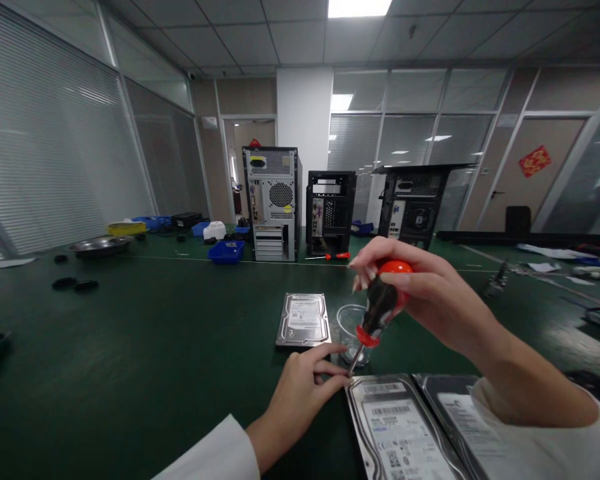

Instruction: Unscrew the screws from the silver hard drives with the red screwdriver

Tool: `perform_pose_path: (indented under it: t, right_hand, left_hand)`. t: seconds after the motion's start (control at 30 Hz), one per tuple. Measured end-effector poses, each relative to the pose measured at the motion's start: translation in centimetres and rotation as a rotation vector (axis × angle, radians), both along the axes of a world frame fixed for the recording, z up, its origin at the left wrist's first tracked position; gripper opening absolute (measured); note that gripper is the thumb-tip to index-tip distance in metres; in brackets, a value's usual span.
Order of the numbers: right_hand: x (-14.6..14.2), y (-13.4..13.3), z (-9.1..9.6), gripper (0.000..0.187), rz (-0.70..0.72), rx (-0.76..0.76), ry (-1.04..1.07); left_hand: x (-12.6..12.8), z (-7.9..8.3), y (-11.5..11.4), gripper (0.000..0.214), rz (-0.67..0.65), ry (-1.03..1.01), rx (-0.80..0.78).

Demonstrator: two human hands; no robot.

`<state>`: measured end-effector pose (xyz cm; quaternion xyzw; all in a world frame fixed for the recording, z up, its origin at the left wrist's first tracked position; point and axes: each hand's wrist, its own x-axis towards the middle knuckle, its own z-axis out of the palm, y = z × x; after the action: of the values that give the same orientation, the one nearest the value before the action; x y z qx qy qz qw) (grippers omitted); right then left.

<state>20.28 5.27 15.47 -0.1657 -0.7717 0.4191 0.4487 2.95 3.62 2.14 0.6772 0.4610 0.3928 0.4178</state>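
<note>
My right hand (405, 277) is wrapped round a red and black screwdriver (380, 303), tilted with its shaft pointing down and left. The tip meets the far left corner of a hard drive (400, 420) lying label up. At that same corner, the thumb and a finger of my left hand (310, 377) pinch together by the screwdriver tip; whatever is between them is too small to make out. Just behind the tip stands a clear plastic cup (349, 320), partly covered by the screwdriver. A second hard drive (305, 317) lies beyond my left hand.
Another hard drive (455, 387) adjoins the near one, partly under my right forearm. Computer cases (274, 200) stand at the back, with another screwdriver (337, 256) before them. A blue bin (226, 251), a metal bowl (101, 245) and black round pieces (64, 283) sit farther left.
</note>
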Motion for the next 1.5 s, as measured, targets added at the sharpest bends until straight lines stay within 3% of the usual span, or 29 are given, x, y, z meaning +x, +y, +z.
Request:
perform_pose_path:
  t: [0.17, 0.4, 0.7, 1.07, 1.3, 1.5]
  right_hand:
    - [1.0, -0.1, 0.8, 0.026, -0.01, 0.048, -0.186]
    - [-0.5, -0.1, 0.2, 0.018, -0.225, 0.176, -0.115]
    - [0.6, -0.9, 0.9, 0.02, -0.113, 0.092, -0.297]
    - [-0.8, -0.1, 0.0, 0.031, -0.399, 0.306, -0.203]
    - [-1.3, -0.1, -0.5, 0.023, -0.323, 0.285, -0.216]
    - [-1.5, 0.1, -0.9, 0.029, -0.311, 0.29, -0.18]
  left_hand:
    - [0.0, 0.2, -0.1, 0.032, 0.009, 0.023, 0.016]
    - [0.0, -0.3, 0.2, 0.042, 0.074, 0.03, 0.022]
    - [0.0, -0.5, 0.1, 0.054, 0.07, 0.135, 0.117]
    - [0.1, -0.8, 0.2, 0.059, 0.09, 0.179, 0.173]
    - [-0.2, -0.7, -0.3, 0.048, 0.061, 0.098, 0.133]
    - [0.0, -1.0, -0.3, 0.046, 0.159, 0.089, 0.147]
